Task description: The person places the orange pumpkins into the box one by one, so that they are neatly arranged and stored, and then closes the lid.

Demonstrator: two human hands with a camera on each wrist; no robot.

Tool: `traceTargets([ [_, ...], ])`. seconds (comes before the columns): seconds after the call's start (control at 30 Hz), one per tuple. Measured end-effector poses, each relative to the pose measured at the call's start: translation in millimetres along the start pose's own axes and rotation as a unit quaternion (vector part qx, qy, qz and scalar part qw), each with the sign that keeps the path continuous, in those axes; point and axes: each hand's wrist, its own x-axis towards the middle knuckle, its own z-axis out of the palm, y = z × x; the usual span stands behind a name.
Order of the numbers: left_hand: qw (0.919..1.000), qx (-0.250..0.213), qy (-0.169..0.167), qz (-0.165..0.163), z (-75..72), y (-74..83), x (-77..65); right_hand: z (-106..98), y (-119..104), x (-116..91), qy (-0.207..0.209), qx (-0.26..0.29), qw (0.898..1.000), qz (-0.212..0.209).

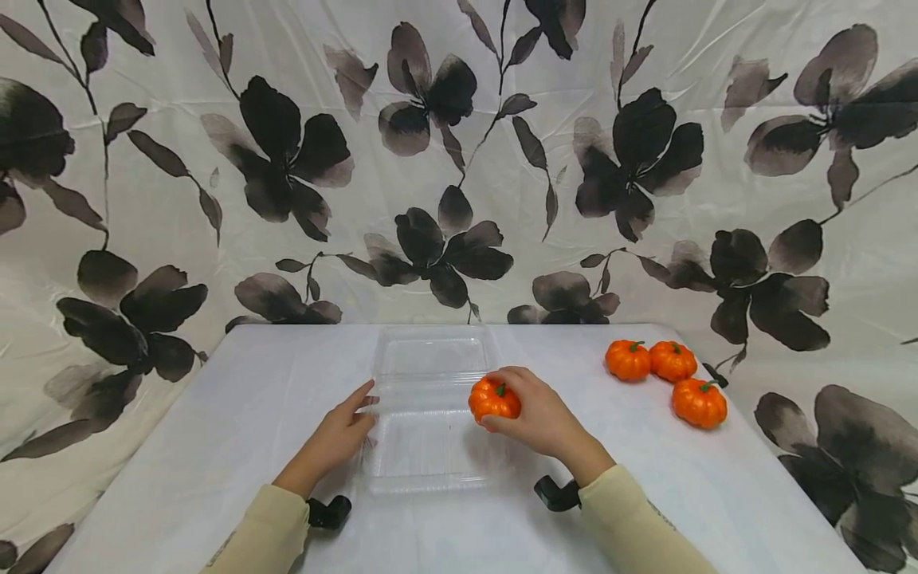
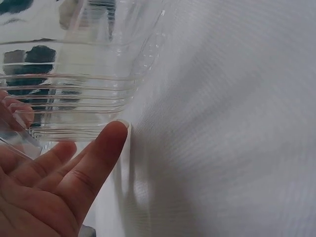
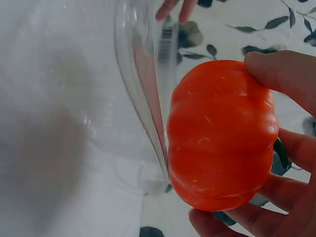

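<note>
My right hand (image 1: pixel 534 414) grips a small orange toy pumpkin (image 1: pixel 494 399) with a green stem, thumb on one side and fingers on the other. It is held over the right side of a clear plastic clamshell container (image 1: pixel 430 481), whose lid (image 1: pixel 433 351) is folded back. In the right wrist view the pumpkin (image 3: pixel 222 133) fills the grasp beside the container's wall. My left hand (image 1: pixel 337 438) is at the container's left side, fingers extended. The left wrist view shows these fingers (image 2: pixel 94 168) against the ridged clear wall (image 2: pixel 74 94); whether they press on it I cannot tell.
Three more orange pumpkins stand at the table's back right: one on the left (image 1: pixel 628 361), one behind (image 1: pixel 672 362), one in front (image 1: pixel 699 403). A white cloth covers the table (image 1: pixel 215 446). Behind it hangs a floral curtain (image 1: pixel 531 263). Each wrist wears a black device.
</note>
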Motion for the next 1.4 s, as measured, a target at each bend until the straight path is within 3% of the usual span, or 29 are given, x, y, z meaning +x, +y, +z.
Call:
traceTargets([
  [0.47, 1.0, 0.004, 0.005, 0.003, 0.2, 0.0, 0.2, 18, -18, 4, -0.019, -0.014, 0.997, -0.075],
  [0.97, 0.9999, -0.013, 0.001, -0.005, 2.4, 0.4, -0.2, 36, -37, 4, -0.041, -0.009, 0.996, -0.084],
  [1.4, 1.0, -0.002, 0.004, -0.005, 2.1, -0.1, -1.3, 59, -51, 7, -0.068, -0.046, 0.99, -0.114],
])
